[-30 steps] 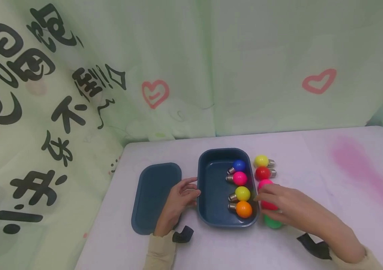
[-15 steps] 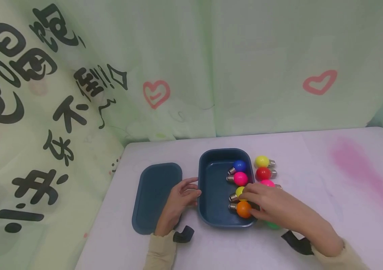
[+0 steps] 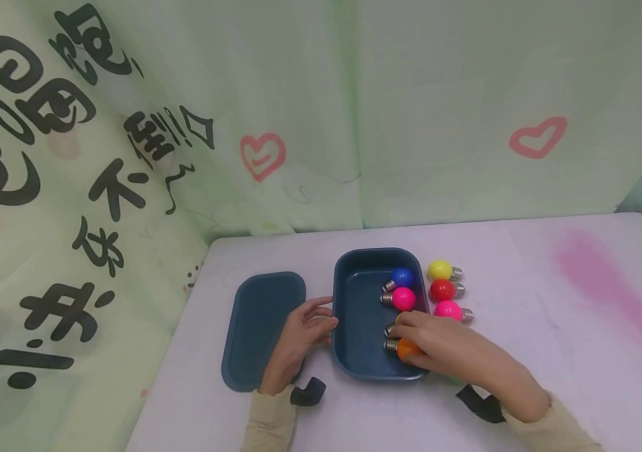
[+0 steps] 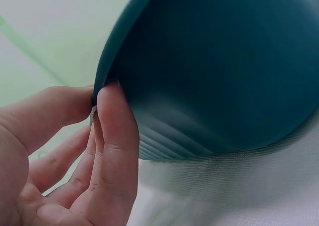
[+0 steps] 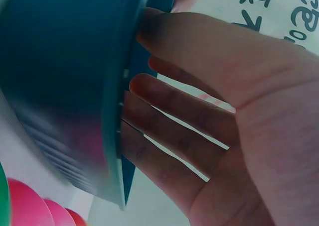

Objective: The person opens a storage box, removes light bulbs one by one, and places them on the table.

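My left hand (image 3: 303, 333) is at the left wall of a dark blue tray (image 3: 340, 276). In the left wrist view, its thumb and a finger (image 4: 117, 131) pinch the tray's edge (image 4: 107, 61). My right hand (image 3: 440, 342) reaches over the right rim, fingers down at an orange light bulb (image 3: 406, 347) and a largely covered yellow one. Its fingers (image 5: 179, 106) look fairly straight in the right wrist view, where the near wall hides what lies below them; I cannot tell whether it grips a bulb. A blue bulb (image 3: 402, 277) and a pink bulb (image 3: 403, 299) lie farther back inside.
Right of the tray, in a column, lie a yellow bulb (image 3: 440, 270), a red bulb (image 3: 442, 290) and a pink bulb (image 3: 448, 311). A green bulb (image 5: 4, 201) peeks in at the right wrist view's edge. The flat blue lid (image 3: 259, 326) lies to the left.
My right hand has moved left from the bulbs beside the tray to over its right side, covering much of the yellow and orange bulbs. The left hand stays at the tray's edge.
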Available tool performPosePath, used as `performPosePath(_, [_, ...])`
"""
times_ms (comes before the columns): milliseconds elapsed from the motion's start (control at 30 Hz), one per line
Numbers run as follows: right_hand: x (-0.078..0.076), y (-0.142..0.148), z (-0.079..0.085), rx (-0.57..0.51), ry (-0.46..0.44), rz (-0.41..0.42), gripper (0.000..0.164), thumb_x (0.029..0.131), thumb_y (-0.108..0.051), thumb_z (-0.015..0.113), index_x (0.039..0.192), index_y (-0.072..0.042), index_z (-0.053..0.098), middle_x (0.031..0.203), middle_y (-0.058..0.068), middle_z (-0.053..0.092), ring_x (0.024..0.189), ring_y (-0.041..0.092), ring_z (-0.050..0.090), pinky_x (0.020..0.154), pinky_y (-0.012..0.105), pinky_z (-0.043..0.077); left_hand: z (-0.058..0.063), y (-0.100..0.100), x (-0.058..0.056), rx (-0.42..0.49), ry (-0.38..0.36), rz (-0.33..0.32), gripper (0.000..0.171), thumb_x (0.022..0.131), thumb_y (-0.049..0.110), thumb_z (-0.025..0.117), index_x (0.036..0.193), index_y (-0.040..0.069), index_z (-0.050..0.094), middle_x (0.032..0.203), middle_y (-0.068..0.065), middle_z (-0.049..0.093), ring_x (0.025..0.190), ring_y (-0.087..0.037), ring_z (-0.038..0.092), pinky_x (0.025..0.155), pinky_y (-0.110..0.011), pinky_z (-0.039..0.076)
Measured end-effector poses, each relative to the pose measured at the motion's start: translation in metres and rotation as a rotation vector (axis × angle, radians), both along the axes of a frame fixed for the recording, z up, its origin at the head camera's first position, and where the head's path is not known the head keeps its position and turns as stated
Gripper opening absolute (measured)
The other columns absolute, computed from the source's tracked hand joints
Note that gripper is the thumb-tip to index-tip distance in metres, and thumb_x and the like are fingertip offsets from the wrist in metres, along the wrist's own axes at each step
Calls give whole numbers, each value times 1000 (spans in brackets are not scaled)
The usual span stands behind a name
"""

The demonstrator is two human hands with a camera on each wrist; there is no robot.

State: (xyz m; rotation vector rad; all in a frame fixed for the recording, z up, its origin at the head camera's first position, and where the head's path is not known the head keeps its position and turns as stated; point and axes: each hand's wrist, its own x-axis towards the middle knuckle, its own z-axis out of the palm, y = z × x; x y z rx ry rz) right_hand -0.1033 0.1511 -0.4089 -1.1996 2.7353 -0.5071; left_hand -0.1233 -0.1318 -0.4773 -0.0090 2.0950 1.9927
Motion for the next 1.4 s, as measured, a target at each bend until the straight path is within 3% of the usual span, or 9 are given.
performPosePath(433, [-4,-4,-7,38,21,48,39,75,-22,87,108,-10,72,96,1,65,89,13,61,72,24,58,-1,2,-2,-2,-4,-7,50,89,19,75,135,9,58,107,-9,65,89,-15,64,72,-28,56])
performPosePath(933, [-6,-8,-10,43,-115,-18,31,74,-19,87,102,-12,75,86,-5,68,78,6,59,70,23,56,1,3,-3,5,11,-10,49,89,16,75,135,8,58,105,-8,66,86,-14,64,71,-27,56])
performPosePath(1400, [-5,-9,-4,49,-111,40,31,78,-20,85,106,-13,74,91,-4,68,84,9,62,73,24,57,1,1,-1,-6,9,2,49,89,16,74,135,8,58,107,-10,64,86,-15,64,71,-28,57])
